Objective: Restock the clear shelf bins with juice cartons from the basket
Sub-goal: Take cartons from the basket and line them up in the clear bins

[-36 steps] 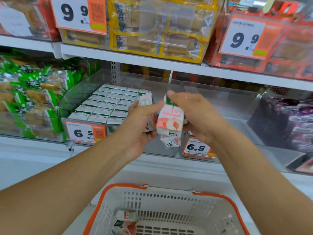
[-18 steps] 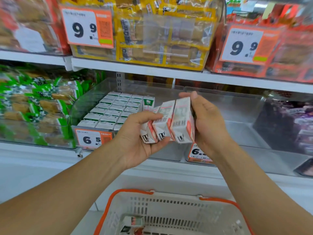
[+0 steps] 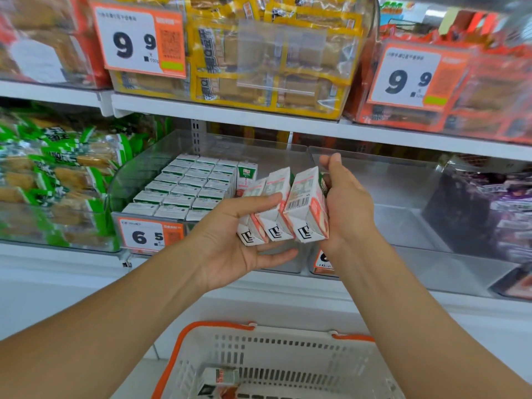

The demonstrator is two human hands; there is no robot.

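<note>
1. The white shelf (image 3: pixel 259 122) is a flat, smooth board running across the view, with a second white ledge below it carrying the bins.
2. The right clear bin (image 3: pixel 403 220) is a hard, glossy transparent tub with rounded corners, and its floor shows bare behind the hands.
3. The left clear bin (image 3: pixel 138 174) is of the same transparent plastic. It holds neat rows of small rectangular cartons with white and green tops (image 3: pixel 184 191), packed edge to edge, with one carton (image 3: pixel 246 177) standing upright at the back right of the rows.
4. The shopping basket (image 3: pixel 288 358) sits low in the view, made of white perforated plastic with an orange rim. A single carton (image 3: pixel 220 380) lies on its side on the basket floor.
5. Crinkly bags of snacks in green wrappers (image 3: pixel 51 180) fill the bin to the left, and yellow-framed packs (image 3: pixel 273 59) sit on the shelf above.
6. The left hand (image 3: pixel 230 249) is palm up, its thumb over the front of the cartons and its fingers curled underneath them.
7. The right hand (image 3: pixel 345 208) wraps the right side of the same group, with fingers reaching over the top.
8. The three juice cartons (image 3: pixel 283 208) are small white and pink paperboard bricks, pressed side by side and tilted, held between both hands in front of the two bins and above the basket. A barcode shows on the rightmost one.
9. Price tags reading 6.5 (image 3: pixel 149 234) and 9.9 (image 3: pixel 141 41) are flat white and orange cards clipped to the bin fronts.
</note>
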